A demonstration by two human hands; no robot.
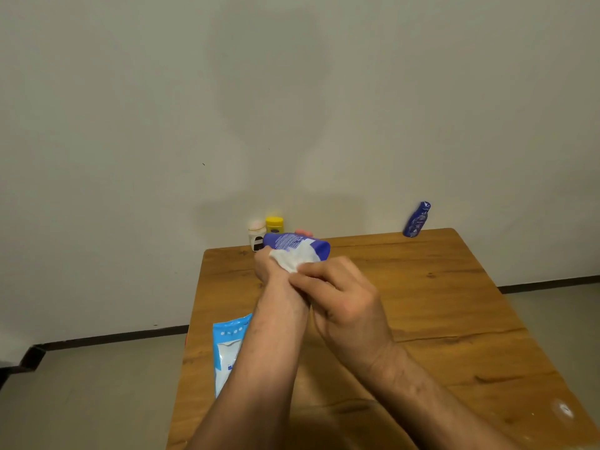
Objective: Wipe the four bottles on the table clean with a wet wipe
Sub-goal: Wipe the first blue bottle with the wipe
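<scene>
Head view: one blue bottle [293, 243] mid-wipe
Left hand [269, 266] fingers grip it; right hand [337, 287] fingers pinch wet wipe [293, 259]; three bottles stand at frame centre, wiped or not unclear

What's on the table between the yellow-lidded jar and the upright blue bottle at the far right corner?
Nothing stands there: bare wooden table between the yellow-lidded jar and the upright blue bottle, head view.

Blue bottle [293, 242] held sideways (white wet wipe [297, 258] against it).
</scene>
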